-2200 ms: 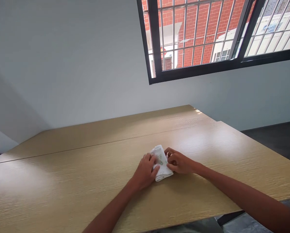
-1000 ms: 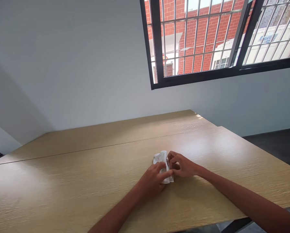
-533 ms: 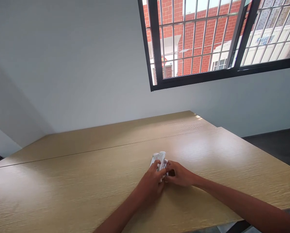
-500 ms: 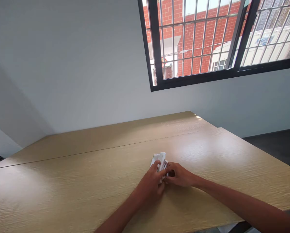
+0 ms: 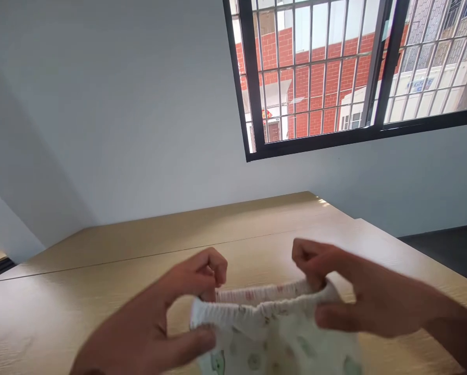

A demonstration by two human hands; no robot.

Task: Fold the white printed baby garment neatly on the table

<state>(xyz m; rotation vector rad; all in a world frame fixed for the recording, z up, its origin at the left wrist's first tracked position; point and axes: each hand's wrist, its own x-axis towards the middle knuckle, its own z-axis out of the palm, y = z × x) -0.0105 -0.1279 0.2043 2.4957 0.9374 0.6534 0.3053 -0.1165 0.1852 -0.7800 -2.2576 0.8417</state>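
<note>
A small pair of white elastic-waist pants [image 5: 272, 333], printed with green and pinkish figures, hangs close in front of me at the bottom of the view. Its gathered waistband is stretched open between my hands, and the lower part runs out of view. My left hand [image 5: 171, 307] grips the left side of the waistband, with curled fingers inside and the thumb on the outer front. At the opposite side my right hand [image 5: 358, 291] grips the band in the same way, fingers hooked in and thumb outside.
A wide light-wood table [image 5: 112, 276] reaches back to the pale wall [image 5: 132, 120], with a seam across it. A black-framed window [image 5: 315, 143] with metal bars is at the upper right. Dark floor [image 5: 448, 250] shows beyond the table's right edge.
The white cloth was a small bundle low over the table with both hands together on it. Now it is opened out, raised closer to me, and my hands are apart at its waistband.
</note>
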